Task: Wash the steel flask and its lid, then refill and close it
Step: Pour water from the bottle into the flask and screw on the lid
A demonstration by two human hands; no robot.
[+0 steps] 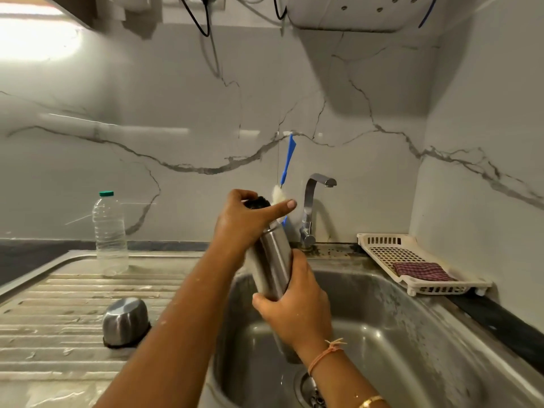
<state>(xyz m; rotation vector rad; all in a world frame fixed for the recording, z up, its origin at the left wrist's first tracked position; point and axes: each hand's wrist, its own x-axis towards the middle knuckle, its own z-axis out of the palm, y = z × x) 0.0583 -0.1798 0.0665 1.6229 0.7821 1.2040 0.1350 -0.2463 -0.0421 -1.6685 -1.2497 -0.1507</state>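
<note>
I hold the steel flask point(272, 260) tilted over the sink basin point(382, 334). My left hand point(244, 222) grips its top, thumb and fingers curled round the black stopper point(257, 202), with the index finger pointing out to the right. Lower down, my right hand point(294, 307) is wrapped round the flask's body. The flask's steel cup lid point(125, 322) stands upside down on the ribbed drainboard point(59, 304) to the left, apart from both hands.
A blue-handled bottle brush point(287, 163) hangs on the wall just behind the flask, beside the tap point(312, 207). A clear plastic bottle point(110, 234) stands at the back of the drainboard. A white tray point(382, 242) with a checked cloth point(424, 270) sits to the right of the sink.
</note>
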